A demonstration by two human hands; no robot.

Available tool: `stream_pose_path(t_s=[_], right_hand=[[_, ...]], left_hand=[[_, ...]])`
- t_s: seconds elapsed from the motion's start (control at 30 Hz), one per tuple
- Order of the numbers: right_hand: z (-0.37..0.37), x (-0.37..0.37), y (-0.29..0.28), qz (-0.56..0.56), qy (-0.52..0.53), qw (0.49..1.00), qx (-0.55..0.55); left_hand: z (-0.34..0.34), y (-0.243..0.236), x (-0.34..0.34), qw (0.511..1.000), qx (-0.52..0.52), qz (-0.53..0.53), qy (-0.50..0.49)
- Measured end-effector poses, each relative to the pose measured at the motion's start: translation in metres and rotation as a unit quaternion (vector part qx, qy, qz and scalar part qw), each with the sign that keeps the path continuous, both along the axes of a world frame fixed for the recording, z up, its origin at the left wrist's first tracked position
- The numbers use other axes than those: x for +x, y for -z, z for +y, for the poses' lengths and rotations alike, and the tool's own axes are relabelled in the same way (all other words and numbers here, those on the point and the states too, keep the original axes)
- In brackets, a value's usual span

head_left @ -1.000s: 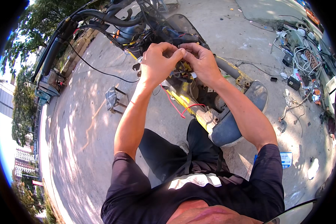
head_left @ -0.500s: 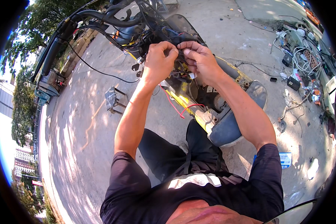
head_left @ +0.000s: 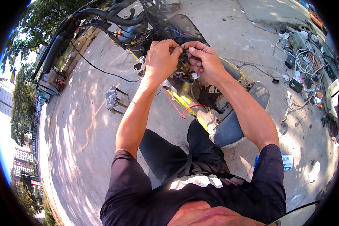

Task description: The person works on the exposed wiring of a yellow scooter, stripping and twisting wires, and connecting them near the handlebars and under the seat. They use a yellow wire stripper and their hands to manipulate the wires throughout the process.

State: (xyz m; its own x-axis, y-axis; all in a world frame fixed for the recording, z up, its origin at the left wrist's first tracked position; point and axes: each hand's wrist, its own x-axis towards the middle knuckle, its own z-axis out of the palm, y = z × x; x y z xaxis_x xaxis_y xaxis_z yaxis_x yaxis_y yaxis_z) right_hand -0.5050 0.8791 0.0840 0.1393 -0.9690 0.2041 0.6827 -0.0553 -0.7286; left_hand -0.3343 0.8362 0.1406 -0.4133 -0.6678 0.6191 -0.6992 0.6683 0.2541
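Note:
Over the exposed wiring of a stripped vehicle with a yellow frame (head_left: 184, 101), my two hands meet fingertip to fingertip. My left hand (head_left: 160, 60) is closed in a pinch, thumb against forefinger. A thin black wire (head_left: 182, 47) shows at the fingertips, and my right hand (head_left: 207, 62) pinches it from the other side, fingers curled. What lies inside each pinch is mostly hidden. Below the hands hangs a tangle of wires and connectors (head_left: 180, 70). A red wire (head_left: 184, 114) loops out past the frame toward my legs.
The black handlebar (head_left: 101, 16) rises at the upper left, with a black cable (head_left: 96, 70) drooping from it. A small stool (head_left: 113, 100) stands left of the frame. Cables and scrap (head_left: 305, 56) litter the ground at right, near a blue-and-white packet (head_left: 287, 162).
My fingertips have come closer together, the right hand's thumb and forefinger shifting slightly. Both arms stay nearly in place over the wiring.

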Motion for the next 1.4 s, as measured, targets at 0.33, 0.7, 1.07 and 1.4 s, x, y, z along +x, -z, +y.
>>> stream_pose_path(t_s=[0.33, 0.7, 1.07, 1.4], right_hand=[[-0.002, -0.001, 0.007, 0.092, 0.059, 0.994, -0.032], [0.001, 0.004, 0.002, 0.095, 0.091, 0.991, -0.016], [0.003, 0.007, 0.006, 0.131, 0.142, 0.979, -0.056], [-0.01, -0.003, 0.013, 0.259, 0.195, 0.939, -0.112]], left_hand=[[0.003, -0.021, 0.013, 0.959, 0.228, 0.169, 0.019], [0.043, -0.02, 0.019, 0.965, 0.085, 0.248, -0.006], [0.046, 0.003, -0.005, 0.996, 0.04, 0.079, -0.015], [0.023, 0.002, -0.002, 0.959, 0.23, 0.155, 0.058]])
